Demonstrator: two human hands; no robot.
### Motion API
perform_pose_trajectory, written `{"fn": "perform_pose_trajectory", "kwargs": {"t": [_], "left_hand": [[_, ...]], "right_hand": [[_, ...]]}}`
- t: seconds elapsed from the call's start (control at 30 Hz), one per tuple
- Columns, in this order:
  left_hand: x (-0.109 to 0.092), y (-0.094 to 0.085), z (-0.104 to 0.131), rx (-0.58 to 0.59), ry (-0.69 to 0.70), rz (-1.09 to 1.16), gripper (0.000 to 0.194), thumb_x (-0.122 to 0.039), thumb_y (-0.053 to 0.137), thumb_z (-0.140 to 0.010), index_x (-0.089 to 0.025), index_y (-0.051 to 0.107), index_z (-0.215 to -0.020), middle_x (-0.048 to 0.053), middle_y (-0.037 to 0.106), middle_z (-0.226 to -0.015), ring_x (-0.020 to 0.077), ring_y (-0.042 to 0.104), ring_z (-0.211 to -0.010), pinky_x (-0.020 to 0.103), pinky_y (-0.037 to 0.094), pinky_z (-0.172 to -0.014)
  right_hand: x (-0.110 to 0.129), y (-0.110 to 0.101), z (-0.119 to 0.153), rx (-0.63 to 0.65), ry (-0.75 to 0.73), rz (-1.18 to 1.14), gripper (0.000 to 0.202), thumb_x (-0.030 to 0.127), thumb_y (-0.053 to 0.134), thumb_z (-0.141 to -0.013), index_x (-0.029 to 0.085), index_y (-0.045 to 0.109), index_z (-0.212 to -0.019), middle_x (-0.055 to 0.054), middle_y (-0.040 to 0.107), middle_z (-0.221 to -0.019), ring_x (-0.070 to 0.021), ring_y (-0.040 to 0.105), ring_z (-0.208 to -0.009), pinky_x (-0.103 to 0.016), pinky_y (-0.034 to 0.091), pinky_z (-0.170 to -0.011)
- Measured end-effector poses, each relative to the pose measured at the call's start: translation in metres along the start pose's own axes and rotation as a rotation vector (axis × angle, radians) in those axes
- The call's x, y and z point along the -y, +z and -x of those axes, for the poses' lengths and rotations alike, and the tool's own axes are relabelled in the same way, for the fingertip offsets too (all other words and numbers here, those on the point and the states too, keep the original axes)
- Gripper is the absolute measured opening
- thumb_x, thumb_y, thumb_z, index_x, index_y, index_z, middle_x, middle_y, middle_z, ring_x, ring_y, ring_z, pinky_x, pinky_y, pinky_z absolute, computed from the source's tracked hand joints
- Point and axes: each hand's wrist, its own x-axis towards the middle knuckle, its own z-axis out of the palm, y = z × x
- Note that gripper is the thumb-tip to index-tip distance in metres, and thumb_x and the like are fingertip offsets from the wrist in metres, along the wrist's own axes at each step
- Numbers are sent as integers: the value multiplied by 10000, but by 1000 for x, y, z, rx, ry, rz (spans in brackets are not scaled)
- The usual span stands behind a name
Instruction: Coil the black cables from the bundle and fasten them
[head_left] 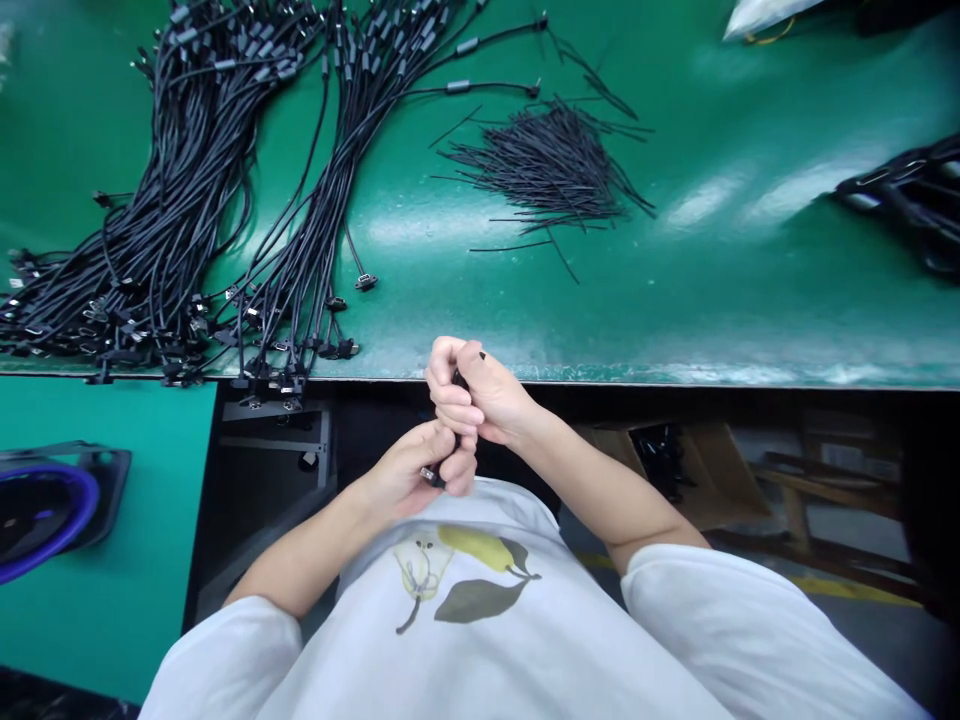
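My left hand (421, 462) is closed on a black cable (433, 476), whose metal-tipped plug end shows between the fingers. Just above it and touching it, my right hand (480, 390) is wrapped round another dark part of the cable. Most of the cable is hidden inside both fists. A tiny black tip pokes out by the right thumb. Both hands are held in front of my shirt, at the near edge of the green table (675, 330).
Two large bunches of black cables (202, 150) with grey sleeves and connectors lie at the left. A pile of short black ties (547, 165) lies ahead. A blue-rimmed round device (52, 515) stands at lower left. Beneath the table is an open cardboard box (712, 475).
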Motion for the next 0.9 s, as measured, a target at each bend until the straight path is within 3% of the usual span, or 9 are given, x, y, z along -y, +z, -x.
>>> {"fn": "perform_pose_trajectory", "kwargs": {"t": [0.1,0.27,0.4,0.47,0.57,0.63,0.7,0.77,0.9], "left_hand": [[0,2,-3,-65,26,40,349,-437,766,-730,-140,589,-774,-78,332,-499,71,369,-459,236,342,-527],[-7,0,-4,-78,-73,31,350,-450,565,-872,-114,646,-815,-50,315,-520,94,348,-481,263,346,-538],[-3,-3,-7,-111,-16,70,253,-366,677,-797,-121,646,-852,-51,329,-565,88,356,-517,246,337,-547],[-1,-7,-7,-130,16,-10,295,-404,707,-766,-129,633,-840,-57,331,-562,85,340,-514,240,309,-537],[-10,-17,-5,-221,138,-433,346,-484,626,-826,-140,617,-791,-51,373,-548,92,327,-517,245,274,-538],[-21,-21,-3,-258,209,-818,356,-475,536,-891,-154,602,-752,-36,431,-573,106,363,-543,253,285,-558],[-32,-21,0,-219,230,-1154,331,-406,474,-934,-173,578,-724,-24,478,-611,123,410,-575,262,303,-584],[-38,-17,2,-140,266,-1411,276,-309,448,-950,-189,561,-729,-16,501,-638,139,440,-601,272,305,-602],[-33,-11,8,-44,426,-1822,196,-231,460,-940,-201,551,-769,9,506,-663,170,420,-609,299,270,-598]], "right_hand": [[1,-4,0,-57,-39,41,468,616,624,-800,179,463,-767,104,406,-545,-11,336,-364,-135,357,-361],[0,-9,3,-102,-108,126,416,554,638,-826,180,465,-771,89,432,-583,-38,446,-439,-187,454,-463],[10,-12,6,-101,-111,249,419,580,587,-851,193,445,-779,83,425,-588,-66,480,-454,-198,432,-438],[24,-12,12,-154,-157,494,384,560,571,-871,198,461,-808,55,483,-627,-100,550,-527,-232,472,-499],[43,-11,27,-187,-331,1154,310,496,582,-885,197,555,-964,-48,629,-887,-190,639,-865,-353,518,-789],[45,-9,38,-16,-375,1592,306,431,545,-921,196,574,-1116,-93,637,-1051,-237,599,-1043,-416,460,-924],[37,-7,47,186,-312,1914,293,306,444,-973,156,557,-1198,-115,649,-1014,-235,612,-987,-407,462,-879],[25,-7,54,269,-182,2103,287,232,371,-988,94,564,-1149,-111,649,-873,-210,627,-796,-346,469,-703],[23,-5,55,347,86,2037,241,302,405,-995,121,553,-936,-60,636,-781,-180,617,-675,-288,381,-543]]}}
